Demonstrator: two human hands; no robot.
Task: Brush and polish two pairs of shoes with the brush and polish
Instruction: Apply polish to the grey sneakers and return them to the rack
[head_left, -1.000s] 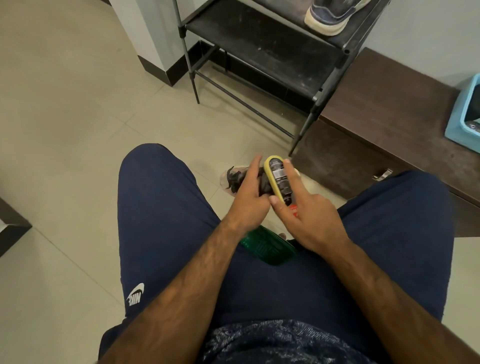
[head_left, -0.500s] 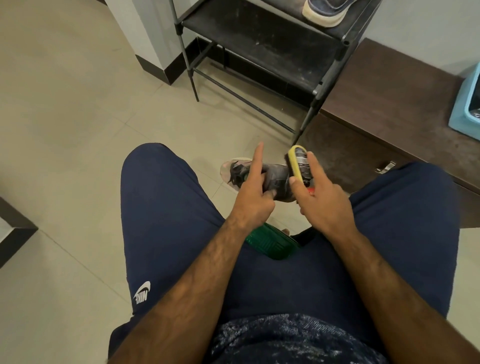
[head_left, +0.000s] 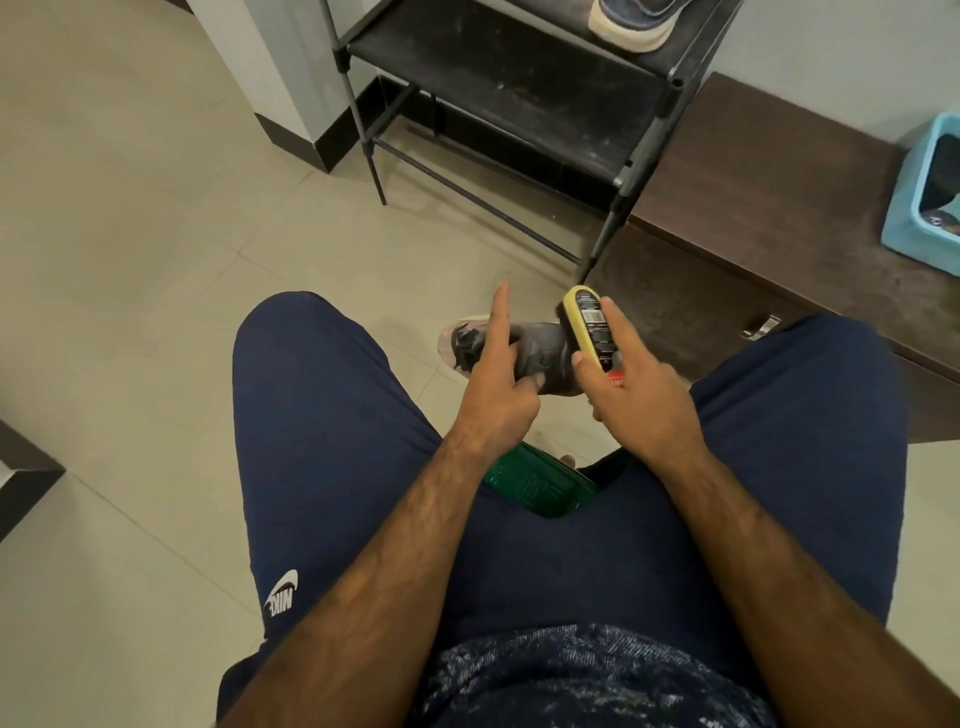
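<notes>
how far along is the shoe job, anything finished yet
Nothing looks finished. In hand: the left hand holds a grey shoe while the right hand holds the yellow brush against its end. Left: polishing it, plus the others; only a blue shoe shows, on the black rack.

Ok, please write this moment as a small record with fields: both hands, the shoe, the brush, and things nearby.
left hand: holds the grey shoe, index finger straight
right hand: grips the yellow brush
contact: brush against the shoe's end on the right
green object: between the thighs, partly hidden
shoe rack: black, ahead; another shoe on a shelf
cabinet: brown, at right, light blue basket on top
</notes>
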